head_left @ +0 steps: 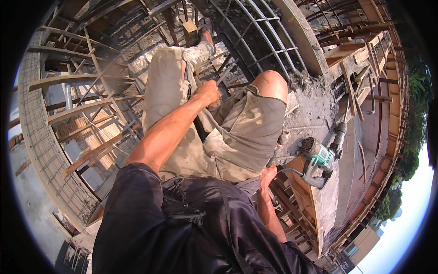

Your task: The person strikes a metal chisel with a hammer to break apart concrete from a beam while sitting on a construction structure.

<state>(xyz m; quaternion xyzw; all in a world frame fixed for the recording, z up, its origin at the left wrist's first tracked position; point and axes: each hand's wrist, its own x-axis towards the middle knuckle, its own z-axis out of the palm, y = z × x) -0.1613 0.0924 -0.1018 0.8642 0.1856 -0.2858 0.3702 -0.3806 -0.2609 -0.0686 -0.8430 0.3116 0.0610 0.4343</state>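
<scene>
My left hand (207,93) is closed in a fist between my knees, fingers curled; what it holds is mostly hidden. A thin grey bar-like end (223,75) shows just beyond it. Beside my right hip my right hand (268,173) is curled closed around something I cannot make out. Just past it, a dark, slender piece (274,157) leads up toward a rusty metal end (283,137). To the right lies a green and black rotary hammer (319,157) on the concrete, untouched, its dark chuck pointing away and its cord running back near my right hand.
I sit at a rough concrete beam (308,118) strewn with rubble. Steel rebar (262,29) crosses an opening ahead. Timber props and planks (68,82) stand below on the left, with a rebar mesh (43,146) at the far left. Wooden formwork (388,114) curves along the right.
</scene>
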